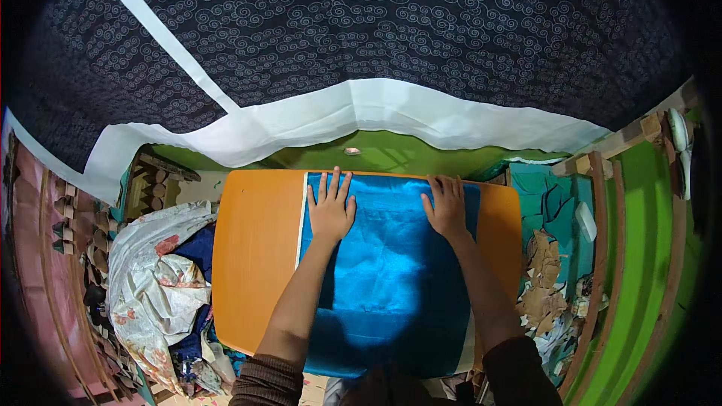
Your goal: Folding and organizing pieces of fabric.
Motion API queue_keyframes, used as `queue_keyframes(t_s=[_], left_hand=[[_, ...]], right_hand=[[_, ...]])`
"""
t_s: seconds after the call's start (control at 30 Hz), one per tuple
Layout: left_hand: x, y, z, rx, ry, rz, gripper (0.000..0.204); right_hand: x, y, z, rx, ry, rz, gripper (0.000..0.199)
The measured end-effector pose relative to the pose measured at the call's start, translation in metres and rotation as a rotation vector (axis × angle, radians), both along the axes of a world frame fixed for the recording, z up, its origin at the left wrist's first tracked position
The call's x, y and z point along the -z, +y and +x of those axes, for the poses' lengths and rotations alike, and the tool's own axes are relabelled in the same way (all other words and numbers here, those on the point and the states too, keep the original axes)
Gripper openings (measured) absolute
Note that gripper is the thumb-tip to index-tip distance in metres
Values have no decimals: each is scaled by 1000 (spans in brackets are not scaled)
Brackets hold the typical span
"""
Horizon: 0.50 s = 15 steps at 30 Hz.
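Note:
A shiny blue cloth [376,256] lies spread over the middle of an orange table [252,256], with a pale strip along its left edge. My left hand [331,210] rests flat near the cloth's far left corner, fingers spread and pointing away from me. Toward the far right corner, my right hand [447,208] lies on the cloth with its fingers stretched out and the thumb apart. Neither hand holds anything. The cloth reaches from the far table edge to the near one, and my shadow darkens its near part.
White floral fabric [162,278] is heaped left of the table, over dark blue cloth. Brown paper scraps [543,278] lie to the right beside a green surface [549,188]. A black patterned curtain [361,22] with a white border hangs at the back. Wooden posts [598,256] stand right.

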<state>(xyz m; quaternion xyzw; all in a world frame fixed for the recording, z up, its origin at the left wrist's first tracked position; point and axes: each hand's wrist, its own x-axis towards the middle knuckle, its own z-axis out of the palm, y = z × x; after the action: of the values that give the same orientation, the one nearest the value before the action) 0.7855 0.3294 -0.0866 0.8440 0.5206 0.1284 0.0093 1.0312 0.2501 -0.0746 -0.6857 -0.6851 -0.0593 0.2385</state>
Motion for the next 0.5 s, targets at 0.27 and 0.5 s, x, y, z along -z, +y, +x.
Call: queue_keyframes(t_s=[0.27, 0.5], left_hand=[[7, 49, 6, 0, 23, -27, 50], [-9, 83, 27, 64, -89, -78, 56]], right_hand=[[12, 51, 5, 29, -21, -21, 31], [6, 74, 22, 73, -191, 132, 18]])
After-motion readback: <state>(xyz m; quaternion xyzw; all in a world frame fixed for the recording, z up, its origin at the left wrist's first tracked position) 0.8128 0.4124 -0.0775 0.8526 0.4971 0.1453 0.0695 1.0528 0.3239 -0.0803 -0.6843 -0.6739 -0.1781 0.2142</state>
